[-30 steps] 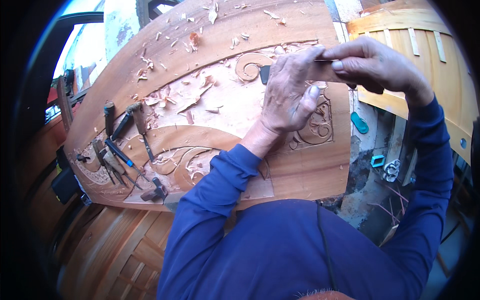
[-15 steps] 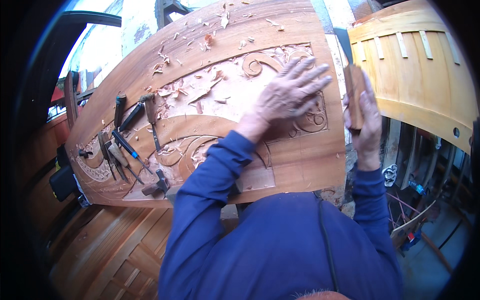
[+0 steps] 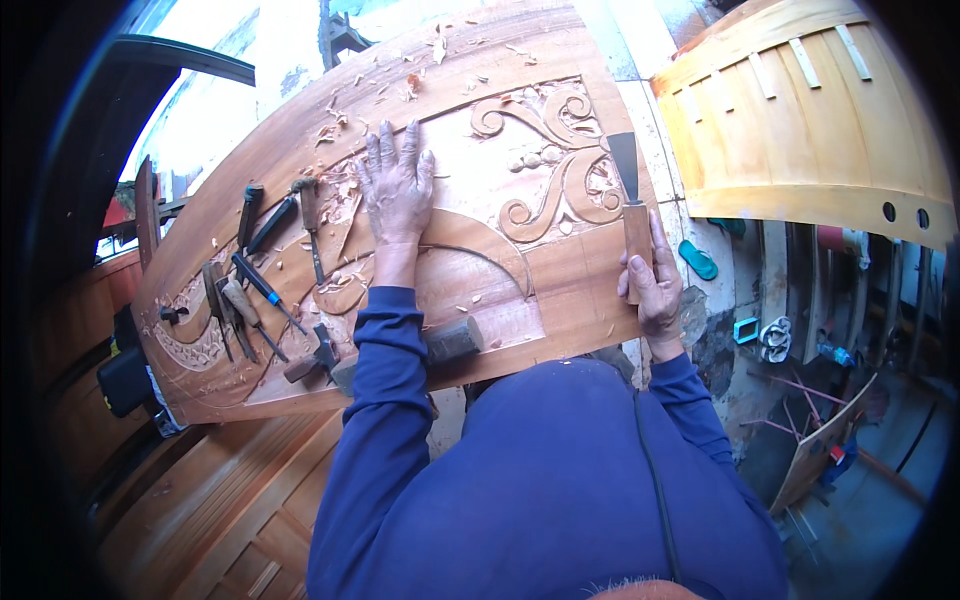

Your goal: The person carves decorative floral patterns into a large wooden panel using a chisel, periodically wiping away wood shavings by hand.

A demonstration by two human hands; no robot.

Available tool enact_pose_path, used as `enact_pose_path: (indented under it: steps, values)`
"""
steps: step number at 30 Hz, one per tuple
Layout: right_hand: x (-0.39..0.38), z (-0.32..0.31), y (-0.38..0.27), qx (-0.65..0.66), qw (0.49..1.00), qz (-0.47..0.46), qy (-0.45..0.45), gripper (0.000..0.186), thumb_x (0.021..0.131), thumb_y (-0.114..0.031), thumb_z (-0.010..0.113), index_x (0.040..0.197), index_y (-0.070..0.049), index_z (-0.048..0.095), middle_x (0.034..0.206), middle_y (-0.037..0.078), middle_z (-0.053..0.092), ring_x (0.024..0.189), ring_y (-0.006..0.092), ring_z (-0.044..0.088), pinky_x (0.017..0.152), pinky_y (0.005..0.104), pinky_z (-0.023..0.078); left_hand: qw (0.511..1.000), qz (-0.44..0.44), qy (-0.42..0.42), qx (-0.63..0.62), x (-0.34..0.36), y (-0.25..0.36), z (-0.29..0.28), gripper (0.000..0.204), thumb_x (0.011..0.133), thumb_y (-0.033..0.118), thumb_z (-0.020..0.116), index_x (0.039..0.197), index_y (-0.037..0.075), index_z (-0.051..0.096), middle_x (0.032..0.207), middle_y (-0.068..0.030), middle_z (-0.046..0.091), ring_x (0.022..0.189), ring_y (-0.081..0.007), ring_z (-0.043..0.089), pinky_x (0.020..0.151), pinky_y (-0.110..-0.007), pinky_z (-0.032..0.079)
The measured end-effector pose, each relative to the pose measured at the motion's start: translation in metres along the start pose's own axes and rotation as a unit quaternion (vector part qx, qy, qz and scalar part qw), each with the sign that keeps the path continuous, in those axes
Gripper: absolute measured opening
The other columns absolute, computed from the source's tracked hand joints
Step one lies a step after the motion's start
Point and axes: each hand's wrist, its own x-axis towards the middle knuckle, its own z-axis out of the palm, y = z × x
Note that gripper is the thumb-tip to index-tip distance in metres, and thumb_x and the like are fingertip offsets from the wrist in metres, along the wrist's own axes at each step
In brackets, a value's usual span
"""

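With twelve at the top of the view, the left hand lies at 11 o'clock, its fingers spread flat on the brown wooden panel. Beneath it is the panel's pale sunken recess, which holds curled, pinkish wood shavings, thickest to the hand's 9 o'clock, and raised carved wooden scrollwork toward 1 o'clock.

At 3 o'clock the right hand has its fingers closed around the brown wooden handle of a flat, dark-bladed tool. The tool stands over the panel's edge, blade toward 12; whether it touches the wood, I cannot tell.

Wooden- and black-handled chisels lie on the panel at 9 o'clock, with a dark-headed hammer at 8. Beyond the panel, between 8 and 9, sits a black case, its contents hidden.
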Motion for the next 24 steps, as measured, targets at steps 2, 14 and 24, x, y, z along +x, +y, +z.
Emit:
enact_pose_path:
  steps: [2,14,24]
  values:
    - [0.001,-0.002,0.002,0.011,1.0,-0.001,0.002,0.068,0.103,-0.02,0.061,0.163,-0.005,0.031,0.09,0.004,0.062,0.06,0.0086,0.054,0.055,0.0228,0.046,1.0,-0.003,0.019,-0.009,-0.001,-0.003,0.002,0.056,0.106,0.04,0.047,0.159,0.023,0.044,0.168,-0.0122,0.034,0.155,-0.0354,0.03,0.125,-0.058,0.018]
    - [-0.005,0.0,-0.001,0.003,1.0,-0.014,-0.027,0.065,0.104,-0.022,0.059,0.162,-0.006,0.033,0.089,0.006,0.062,0.059,0.0093,0.056,0.053,0.0222,0.046,0.999,0.008,-0.028,0.04,-0.036,0.004,0.01,0.064,0.107,0.049,0.04,0.166,0.03,0.025,0.172,-0.0086,0.024,0.158,-0.0435,0.015,0.126,-0.063,0.007]
    - [-0.01,0.05,-0.036,0.102,0.976,0.109,-0.157,0.057,0.108,-0.02,0.046,0.162,-0.006,0.033,0.093,0.008,0.064,0.061,0.0127,0.063,0.049,0.0241,0.05,0.917,0.232,0.091,-0.313,-0.034,0.114,-0.048,0.034,0.104,0.028,0.057,0.131,0.011,0.071,0.144,-0.0161,0.062,0.143,-0.0366,0.048,0.121,-0.046,0.035]
